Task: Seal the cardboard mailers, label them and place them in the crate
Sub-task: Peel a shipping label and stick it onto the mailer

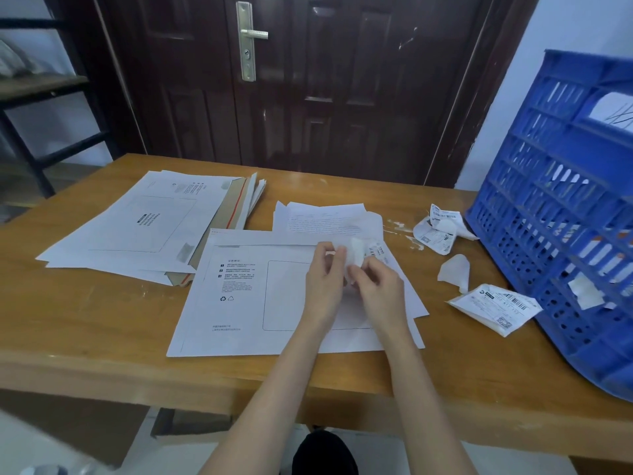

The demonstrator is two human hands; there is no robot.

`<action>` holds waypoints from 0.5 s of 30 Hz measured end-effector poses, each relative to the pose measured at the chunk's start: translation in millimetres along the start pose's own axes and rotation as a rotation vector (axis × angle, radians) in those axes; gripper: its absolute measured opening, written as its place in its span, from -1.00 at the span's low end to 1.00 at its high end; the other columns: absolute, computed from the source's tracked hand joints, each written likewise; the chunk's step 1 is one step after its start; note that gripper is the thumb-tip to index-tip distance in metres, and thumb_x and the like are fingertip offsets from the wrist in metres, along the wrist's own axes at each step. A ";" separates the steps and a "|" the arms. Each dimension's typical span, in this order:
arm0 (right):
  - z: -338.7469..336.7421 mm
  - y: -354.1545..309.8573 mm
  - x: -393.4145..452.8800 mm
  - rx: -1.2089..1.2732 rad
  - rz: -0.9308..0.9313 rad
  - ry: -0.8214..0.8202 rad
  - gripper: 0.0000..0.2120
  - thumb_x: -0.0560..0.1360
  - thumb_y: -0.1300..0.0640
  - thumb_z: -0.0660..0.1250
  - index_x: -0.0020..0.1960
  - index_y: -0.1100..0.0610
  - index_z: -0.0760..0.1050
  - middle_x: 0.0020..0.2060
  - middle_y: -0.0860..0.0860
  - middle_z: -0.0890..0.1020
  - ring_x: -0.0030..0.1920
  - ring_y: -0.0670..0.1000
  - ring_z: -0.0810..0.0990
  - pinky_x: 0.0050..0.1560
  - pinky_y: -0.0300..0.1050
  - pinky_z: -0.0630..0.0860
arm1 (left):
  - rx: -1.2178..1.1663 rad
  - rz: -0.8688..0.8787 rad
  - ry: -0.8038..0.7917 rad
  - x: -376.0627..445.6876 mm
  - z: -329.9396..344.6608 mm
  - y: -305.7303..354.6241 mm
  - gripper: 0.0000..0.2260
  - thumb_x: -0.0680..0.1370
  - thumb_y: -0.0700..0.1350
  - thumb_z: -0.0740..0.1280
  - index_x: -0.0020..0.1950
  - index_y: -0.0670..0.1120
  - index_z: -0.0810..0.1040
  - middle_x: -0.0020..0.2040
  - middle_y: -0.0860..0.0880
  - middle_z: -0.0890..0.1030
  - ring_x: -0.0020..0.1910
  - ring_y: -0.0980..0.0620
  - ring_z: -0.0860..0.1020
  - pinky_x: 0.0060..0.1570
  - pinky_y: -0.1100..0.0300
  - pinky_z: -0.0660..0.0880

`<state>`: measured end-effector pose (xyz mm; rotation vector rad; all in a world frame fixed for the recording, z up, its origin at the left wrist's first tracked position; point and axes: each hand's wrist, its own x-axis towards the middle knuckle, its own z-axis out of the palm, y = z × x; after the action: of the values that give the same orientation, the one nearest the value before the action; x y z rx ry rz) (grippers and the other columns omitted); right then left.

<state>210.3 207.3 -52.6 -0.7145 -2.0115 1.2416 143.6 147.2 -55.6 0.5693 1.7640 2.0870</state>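
In front of me a white cardboard mailer lies flat on the wooden table, printed side up, with small text, a recycling symbol and an outlined blank rectangle. Above its right part I see a small white shipping label, curled and partly peeled, with a barcode showing. To the left, a fanned stack of white mailers rests flat, one showing its brown inner flap with a red strip. On the right stands a blue slatted plastic crate, tilted, with white mailers visible through its slots. Between it and the central mailer lie crumpled printed labels and another flatter label
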 end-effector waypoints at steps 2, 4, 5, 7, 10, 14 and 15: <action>0.0 1.1 1.1 0.020 0.014 0.021 -0.70 0.55 0.12 0.29 -0.35 0.09 0.37 -0.44 -0.04 0.49 -0.34 -0.05 0.44 -0.23 -0.11 0.39 | 0.074 0.015 0.012 -3.4 5.0 0.8 -0.75 0.63 0.00 0.20 -0.06 -0.18 0.43 -0.28 -0.02 0.52 -0.27 0.10 0.51 -0.20 0.19 0.47; 0.8 1.3 1.9 0.046 0.022 0.040 -0.68 0.57 0.10 0.27 -0.35 0.05 0.35 -0.46 -0.09 0.46 -0.36 -0.08 0.42 -0.25 -0.16 0.37 | 0.158 0.037 0.008 -6.9 8.5 1.3 -0.68 0.63 0.03 0.21 -0.11 -0.23 0.44 -0.26 -0.08 0.53 -0.27 0.05 0.50 -0.20 0.14 0.46; 1.2 1.1 2.1 0.045 0.023 0.044 -0.68 0.58 0.10 0.26 -0.35 0.05 0.35 -0.47 -0.10 0.45 -0.37 -0.10 0.41 -0.26 -0.16 0.36 | 0.200 0.051 0.004 -8.1 9.4 0.7 -0.66 0.63 0.03 0.20 -0.12 -0.25 0.46 -0.25 -0.11 0.55 -0.26 0.00 0.50 -0.20 0.10 0.46; 1.7 0.9 1.8 0.048 0.032 0.027 -0.68 0.59 0.08 0.25 -0.35 0.05 0.36 -0.49 -0.13 0.45 -0.39 -0.13 0.41 -0.26 -0.17 0.36 | 0.221 0.062 -0.005 -8.3 9.5 -0.3 -0.65 0.65 0.01 0.15 -0.12 -0.25 0.49 -0.22 -0.14 0.58 -0.22 -0.07 0.53 -0.19 0.06 0.48; -1.0 0.1 2.6 0.144 0.078 -0.008 -0.67 0.60 0.10 0.22 -0.34 0.10 0.35 -0.51 -0.13 0.43 -0.42 -0.15 0.39 -0.25 -0.18 0.35 | 0.180 0.015 -0.005 -5.2 4.7 1.2 -0.66 0.66 -0.05 0.10 -0.22 -0.19 0.43 -0.32 -0.08 0.48 -0.33 0.04 0.42 -0.24 0.13 0.39; -7.4 -5.9 5.1 0.380 0.157 0.021 -0.70 0.64 0.16 0.14 -0.25 0.21 0.38 -0.43 0.02 0.37 -0.45 -0.14 0.35 -0.36 -0.37 0.34 | 0.060 -0.058 -0.034 -4.6 0.4 5.6 -0.68 0.67 -0.06 0.10 -0.27 -0.09 0.39 -0.37 0.00 0.37 -0.40 0.12 0.32 -0.36 0.31 0.30; -8.4 -8.0 5.6 0.428 0.176 0.039 -0.70 0.64 0.18 0.12 -0.26 0.21 0.37 -0.43 0.04 0.35 -0.48 -0.15 0.33 -0.40 -0.39 0.32 | 0.031 -0.074 -0.031 -4.7 0.1 7.3 -0.67 0.67 -0.07 0.10 -0.28 -0.08 0.39 -0.39 0.01 0.36 -0.42 0.13 0.31 -0.39 0.34 0.29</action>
<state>212.4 212.8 -41.1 -0.7043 -1.5975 1.6780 147.6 143.7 -48.8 0.5337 1.7750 1.9938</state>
